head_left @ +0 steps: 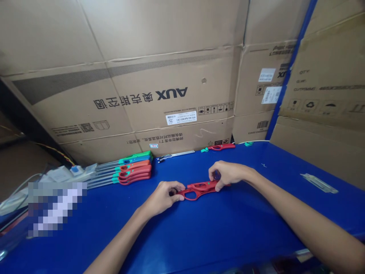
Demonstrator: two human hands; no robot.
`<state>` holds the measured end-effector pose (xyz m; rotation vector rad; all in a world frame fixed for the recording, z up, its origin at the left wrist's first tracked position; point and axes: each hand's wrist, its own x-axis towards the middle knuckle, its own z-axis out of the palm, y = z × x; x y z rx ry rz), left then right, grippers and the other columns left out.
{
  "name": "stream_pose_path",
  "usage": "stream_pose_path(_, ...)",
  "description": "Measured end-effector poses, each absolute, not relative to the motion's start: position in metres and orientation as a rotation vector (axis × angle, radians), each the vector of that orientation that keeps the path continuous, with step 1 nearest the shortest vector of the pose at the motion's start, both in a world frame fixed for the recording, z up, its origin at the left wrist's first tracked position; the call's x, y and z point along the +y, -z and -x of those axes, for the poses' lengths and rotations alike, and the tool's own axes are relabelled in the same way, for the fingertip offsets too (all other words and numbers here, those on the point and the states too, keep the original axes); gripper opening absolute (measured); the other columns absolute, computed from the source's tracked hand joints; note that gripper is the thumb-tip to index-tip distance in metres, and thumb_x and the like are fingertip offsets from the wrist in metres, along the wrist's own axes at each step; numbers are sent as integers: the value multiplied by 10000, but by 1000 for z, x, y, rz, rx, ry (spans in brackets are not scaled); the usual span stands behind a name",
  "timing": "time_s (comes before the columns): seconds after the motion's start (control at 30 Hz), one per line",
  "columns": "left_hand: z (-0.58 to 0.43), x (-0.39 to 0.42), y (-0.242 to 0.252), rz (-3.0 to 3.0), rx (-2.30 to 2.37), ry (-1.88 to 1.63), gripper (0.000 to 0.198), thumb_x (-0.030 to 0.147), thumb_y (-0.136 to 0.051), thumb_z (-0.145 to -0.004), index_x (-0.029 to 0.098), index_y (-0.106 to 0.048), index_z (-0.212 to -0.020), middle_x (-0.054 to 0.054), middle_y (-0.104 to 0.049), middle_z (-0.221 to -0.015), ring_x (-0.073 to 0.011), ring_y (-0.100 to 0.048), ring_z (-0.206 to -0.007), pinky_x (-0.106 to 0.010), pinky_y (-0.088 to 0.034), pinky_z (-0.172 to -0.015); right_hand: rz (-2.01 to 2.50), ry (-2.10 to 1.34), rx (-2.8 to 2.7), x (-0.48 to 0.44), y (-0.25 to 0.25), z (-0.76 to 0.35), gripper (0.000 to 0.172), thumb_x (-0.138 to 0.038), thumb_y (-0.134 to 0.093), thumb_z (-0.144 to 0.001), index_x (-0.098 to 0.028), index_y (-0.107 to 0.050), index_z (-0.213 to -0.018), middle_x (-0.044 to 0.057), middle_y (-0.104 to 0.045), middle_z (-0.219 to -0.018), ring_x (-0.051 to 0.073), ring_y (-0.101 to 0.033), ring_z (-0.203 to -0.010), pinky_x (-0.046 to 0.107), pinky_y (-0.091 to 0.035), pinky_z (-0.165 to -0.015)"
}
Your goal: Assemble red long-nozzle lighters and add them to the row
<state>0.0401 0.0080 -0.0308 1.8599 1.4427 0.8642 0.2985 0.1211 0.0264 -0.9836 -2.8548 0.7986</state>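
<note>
A red lighter handle (196, 195) with an oval trigger opening lies across the middle of the blue table, between my two hands. My left hand (162, 198) pinches its left end between thumb and fingers. At the other end, my right hand (226, 174) grips the handle with its thumb on the near side and its fingers curled behind. The handle looks like two red parts lying one against the other, with a small green spot near my right thumb. Whether the parts are fully joined is unclear.
Left of my hands lie several stacked long-nosed lighters (135, 167) in green, blue, orange and red. Along the back are metal rods (182, 153), another red handle (224, 147) and green pieces (248, 144). A clear plastic packet (319, 183) lies right. Cardboard walls (137, 80) enclose the table.
</note>
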Motion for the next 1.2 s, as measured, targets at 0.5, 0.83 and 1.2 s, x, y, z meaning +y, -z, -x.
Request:
stream_pose_path(0.5, -38, 8, 26, -2113, 1517, -790, 104, 249, -690, -792, 179, -732, -856, -50, -737, -852, -182, -657, -769, -295, -518, -738, 916, -494, -2771, 132, 4, -291, 223, -205, -506, -877, -177, -719, -937, 96, -697, -937, 225, -610, -888, 280, -417, -732)
stream_pose_path(0.83, -37, 0, 15, -2390, 1517, -613, 127, 172, -623, -799, 190, -739, -849, -38, -734, -867, -177, -647, -787, -278, -492, -761, 888, -376, -2733, 115, 13, -276, 249, -211, -477, -926, -173, -709, -1005, 106, -642, -996, 219, -607, -891, 298, -428, -768)
stream_pose_path(1.2, -34, 1, 11, -2481, 1629, -619, 167, 260, -557, -914, 189, -708, -908, -54, -715, -936, -202, -621, -918, -328, -481, -865, 849, -493, -2854, 106, -9, -283, 149, -193, -621, -728, -188, -704, -852, 55, -658, -930, 197, -589, -848, 261, -431, -691)
